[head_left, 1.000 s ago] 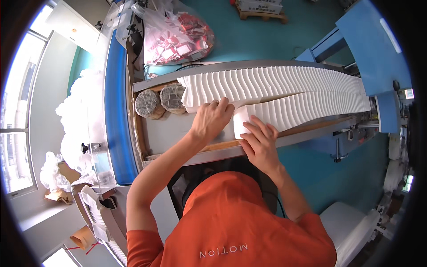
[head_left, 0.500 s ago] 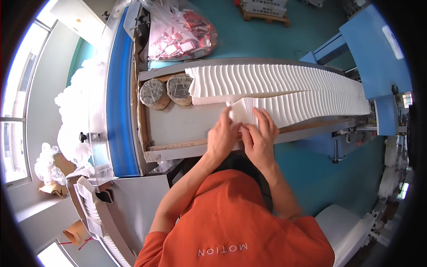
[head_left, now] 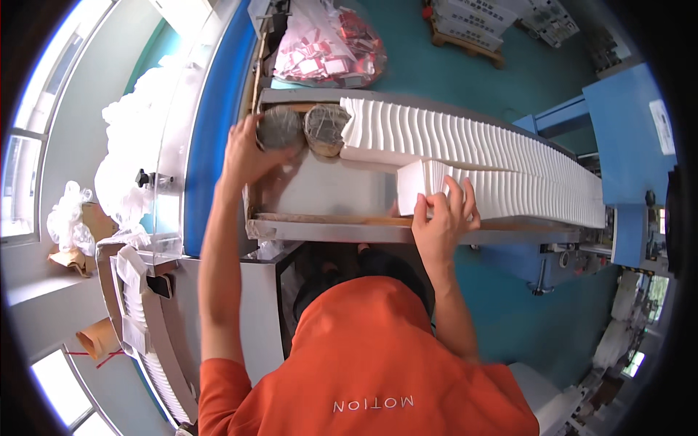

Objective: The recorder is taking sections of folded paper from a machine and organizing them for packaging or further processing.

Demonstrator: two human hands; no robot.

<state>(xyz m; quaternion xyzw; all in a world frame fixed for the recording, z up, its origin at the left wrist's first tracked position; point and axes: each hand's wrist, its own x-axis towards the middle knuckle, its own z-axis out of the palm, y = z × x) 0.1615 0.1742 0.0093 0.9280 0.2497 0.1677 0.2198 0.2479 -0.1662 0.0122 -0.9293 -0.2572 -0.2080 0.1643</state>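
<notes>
Two rows of thin white sheets stand on edge in a long metal trough: the far row point(head_left: 436, 138) and the near row point(head_left: 523, 190). My right hand point(head_left: 442, 218) pinches the left end of the near row, thumb and fingers on its near side. Its endmost sheets lean left. At the trough's left end are two short tape-wrapped cylinders with dark tops. My left hand point(head_left: 247, 154) is wrapped round the left cylinder point(head_left: 280, 126), thumb on its near side and fingers along its left. The right cylinder point(head_left: 325, 129) stands against the far row's end.
The metal trough point(head_left: 320, 231) has a raised near rim. Left of it runs a blue strip point(head_left: 218, 138) beside a transparent panel. A clear bag of red and white pieces point(head_left: 331, 51) lies beyond the trough. Blue machinery point(head_left: 629, 123) stands at the right.
My left hand has left the near row's end and reached left to the left cylinder. My right hand stays at the near row's end. The whole view has shifted and turned slightly.
</notes>
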